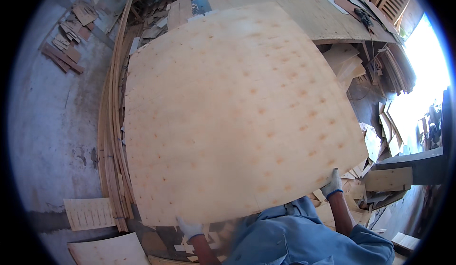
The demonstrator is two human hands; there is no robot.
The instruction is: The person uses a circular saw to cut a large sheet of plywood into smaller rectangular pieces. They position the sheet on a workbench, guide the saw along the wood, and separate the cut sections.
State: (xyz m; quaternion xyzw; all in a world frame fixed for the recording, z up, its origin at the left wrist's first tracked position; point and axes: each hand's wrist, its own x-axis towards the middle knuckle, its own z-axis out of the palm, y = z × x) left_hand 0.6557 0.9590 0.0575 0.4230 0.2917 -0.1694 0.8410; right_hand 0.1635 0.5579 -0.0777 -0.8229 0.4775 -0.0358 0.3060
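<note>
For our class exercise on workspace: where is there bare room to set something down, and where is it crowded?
The bench has a bare patch between the sheet and the dark tool. The sheet's face is bare too, though left hand and right hand grip its near edge. Crowded: slats along the sheet's left, offcuts beside the right hand.

sheet (228, 113): centre | strips (112, 141): left, between sheet and wall (57, 122) | table (327, 25): beyond sheet
</note>
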